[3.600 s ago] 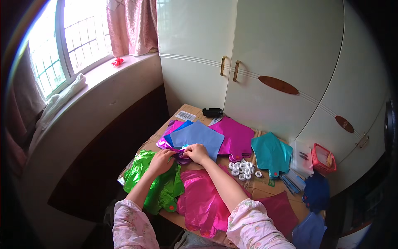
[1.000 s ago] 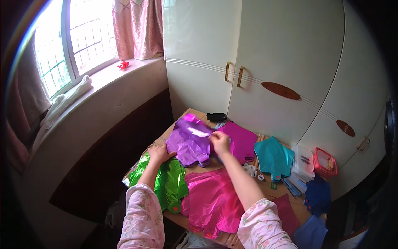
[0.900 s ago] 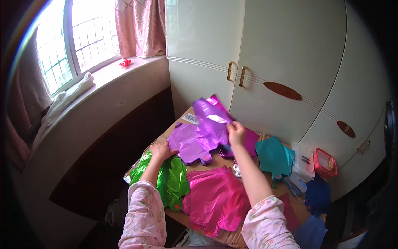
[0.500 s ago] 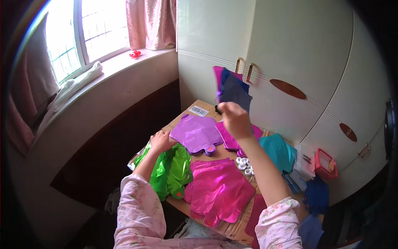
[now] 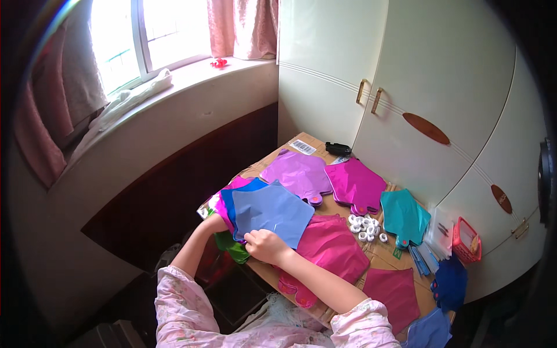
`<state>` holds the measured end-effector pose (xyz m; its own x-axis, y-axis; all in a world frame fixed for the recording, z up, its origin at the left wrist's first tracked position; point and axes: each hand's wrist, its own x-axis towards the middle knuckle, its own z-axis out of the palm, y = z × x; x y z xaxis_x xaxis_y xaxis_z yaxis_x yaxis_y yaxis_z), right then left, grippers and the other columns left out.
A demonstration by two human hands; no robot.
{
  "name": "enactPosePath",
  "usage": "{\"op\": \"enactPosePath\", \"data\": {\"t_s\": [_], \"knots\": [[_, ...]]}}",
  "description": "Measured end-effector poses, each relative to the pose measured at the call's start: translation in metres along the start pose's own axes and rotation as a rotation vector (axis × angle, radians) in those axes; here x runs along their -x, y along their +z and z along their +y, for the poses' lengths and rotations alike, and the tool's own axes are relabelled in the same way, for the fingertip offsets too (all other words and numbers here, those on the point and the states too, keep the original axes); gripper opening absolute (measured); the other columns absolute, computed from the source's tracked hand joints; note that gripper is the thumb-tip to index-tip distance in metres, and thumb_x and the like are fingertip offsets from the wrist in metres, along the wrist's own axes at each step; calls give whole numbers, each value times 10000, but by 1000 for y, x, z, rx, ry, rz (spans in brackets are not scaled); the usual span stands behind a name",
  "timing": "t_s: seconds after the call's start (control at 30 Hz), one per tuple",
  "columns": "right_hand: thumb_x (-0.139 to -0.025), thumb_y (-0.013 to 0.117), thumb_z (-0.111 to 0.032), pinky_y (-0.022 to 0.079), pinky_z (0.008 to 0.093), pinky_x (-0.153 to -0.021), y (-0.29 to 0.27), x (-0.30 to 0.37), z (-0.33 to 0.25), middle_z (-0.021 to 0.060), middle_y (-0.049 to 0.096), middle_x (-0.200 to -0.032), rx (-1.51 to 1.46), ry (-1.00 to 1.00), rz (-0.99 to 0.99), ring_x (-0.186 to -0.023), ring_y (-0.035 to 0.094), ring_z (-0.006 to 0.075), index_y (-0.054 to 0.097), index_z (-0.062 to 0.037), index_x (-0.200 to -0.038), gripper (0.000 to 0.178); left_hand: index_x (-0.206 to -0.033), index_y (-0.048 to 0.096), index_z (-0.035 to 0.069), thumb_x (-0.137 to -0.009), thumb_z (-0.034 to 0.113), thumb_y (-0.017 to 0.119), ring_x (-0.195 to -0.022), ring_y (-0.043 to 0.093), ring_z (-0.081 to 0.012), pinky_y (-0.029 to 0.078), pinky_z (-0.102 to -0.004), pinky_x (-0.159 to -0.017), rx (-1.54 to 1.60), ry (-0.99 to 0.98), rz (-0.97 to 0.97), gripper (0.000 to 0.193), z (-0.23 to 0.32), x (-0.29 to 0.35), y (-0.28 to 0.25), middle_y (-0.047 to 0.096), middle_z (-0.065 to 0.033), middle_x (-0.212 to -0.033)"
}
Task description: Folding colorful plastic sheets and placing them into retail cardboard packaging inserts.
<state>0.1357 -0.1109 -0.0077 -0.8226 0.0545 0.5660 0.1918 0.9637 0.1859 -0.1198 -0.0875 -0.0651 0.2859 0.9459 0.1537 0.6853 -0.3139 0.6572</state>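
Flat, star-like foil pieces with rounded tabs, like uninflated foil balloons, lie in coloured stacks on a cardboard-topped surface. My right hand (image 5: 267, 246) is closed in a pinch on the lower edge of a grey-blue foil piece (image 5: 272, 210). A blue piece (image 5: 230, 203) and a bright magenta piece (image 5: 219, 204) show behind its left side. My left hand (image 5: 217, 224) reaches under these pieces, its fingers hidden. Below them part of the green stack (image 5: 233, 250) shows. Touching on the right is a pink stack (image 5: 331, 246).
Farther back lie lilac (image 5: 296, 171) and magenta (image 5: 355, 181) stacks and a black object (image 5: 337, 149). At right are white rings (image 5: 364, 226), a teal stack (image 5: 405, 214), a red basket (image 5: 466, 239) and dark blue foil (image 5: 450, 284). A white cupboard (image 5: 429, 64) stands behind.
My right hand has come down and left, bringing the grey-blue, blue and magenta pieces over the green stack. My left hand, earlier flat beside the lilac stack, is now partly beneath them.
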Motion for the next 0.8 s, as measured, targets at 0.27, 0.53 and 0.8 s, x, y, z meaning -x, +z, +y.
{"op": "enactPosePath", "data": {"t_s": [0.27,0.53,0.8], "knots": [[-733,600,-179,471,288,-681,-9,-14,-16,4,540,-774,-169,-80,-116,-794,582,148,594,-126,-626,120,-1169,593,26,-823,155,664,-1083,558,-207,443,-343,-948,39,29,160,376,19,12,-22,612,-105,-1168],[-738,613,-219,523,315,-595,5,-7,-15,5,573,-766,-175,-48,-126,-703,615,166,618,-134,-639,130,-1166,594,26,-821,151,667,-1080,559,-206,448,-343,-943,-97,11,185,374,22,11,-17,617,-102,-1158],[-741,661,-267,523,300,-589,10,-5,-20,-3,560,-756,-134,-61,-122,-683,624,151,605,-137,-704,146,-1163,596,26,-819,147,670,-1077,560,-205,452,-342,-937,-182,-7,194,372,24,14,-17,621,-98,-1148]]}}
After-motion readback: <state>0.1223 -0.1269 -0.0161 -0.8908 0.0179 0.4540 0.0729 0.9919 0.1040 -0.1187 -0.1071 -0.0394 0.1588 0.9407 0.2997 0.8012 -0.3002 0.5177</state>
